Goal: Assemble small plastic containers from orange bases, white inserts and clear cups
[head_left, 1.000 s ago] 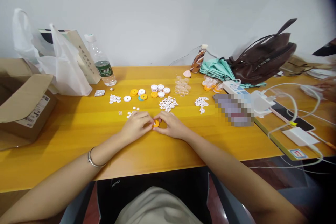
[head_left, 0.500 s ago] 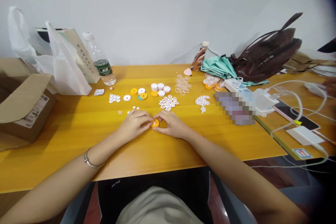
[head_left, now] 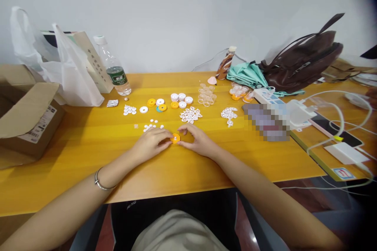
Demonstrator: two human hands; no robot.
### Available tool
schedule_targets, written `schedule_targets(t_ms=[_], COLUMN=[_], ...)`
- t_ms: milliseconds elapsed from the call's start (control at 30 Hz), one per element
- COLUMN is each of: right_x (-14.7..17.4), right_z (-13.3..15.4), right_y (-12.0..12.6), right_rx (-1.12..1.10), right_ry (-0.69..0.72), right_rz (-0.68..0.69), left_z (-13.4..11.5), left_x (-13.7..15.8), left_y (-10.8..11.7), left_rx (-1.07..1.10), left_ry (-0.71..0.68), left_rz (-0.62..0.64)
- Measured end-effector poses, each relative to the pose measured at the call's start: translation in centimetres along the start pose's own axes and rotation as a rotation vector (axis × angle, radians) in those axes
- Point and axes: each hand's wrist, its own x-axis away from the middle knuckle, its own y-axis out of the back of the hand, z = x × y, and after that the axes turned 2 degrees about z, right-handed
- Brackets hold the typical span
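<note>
Low over the table, an orange round plastic piece (head_left: 176, 138) with a small pale knob at its centre sits between my hands. My left hand (head_left: 149, 143) pinches its left edge with thumb and fingertips. My right hand (head_left: 199, 142) is at the other side, thumb by the piece's lower right edge and index finger raised apart from it; whether the thumb touches is hard to tell. Beyond my left hand are several small white buttons (head_left: 150, 127). Farther back lie white and orange discs (head_left: 174, 105), white openwork pieces (head_left: 191, 115) and clear rings (head_left: 206, 96).
A cardboard box (head_left: 38, 125) and a white plastic bag (head_left: 73, 74) stand left, beside a water bottle (head_left: 118, 76). On the right are more openwork pieces (head_left: 229, 114), orange pieces with clear tops (head_left: 238, 92), a brown bag (head_left: 306, 62), a power strip (head_left: 269, 101) and white cables.
My right index finger has lifted away from the orange piece, and the right hand has opened. My left hand keeps its pinch. The view has shifted slightly.
</note>
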Motion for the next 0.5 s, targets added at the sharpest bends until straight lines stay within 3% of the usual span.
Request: schedule_targets(t_ms=[500], right_x=[0.18], right_z=[-0.24], right_y=[-0.36], right_rx=[0.03], right_ry=[0.058], right_rz=[-0.063], left_z=[0.14], left_x=[-0.01], left_y=[-0.07], left_rx=[0.032], left_ry=[-0.031], left_rz=[-0.003])
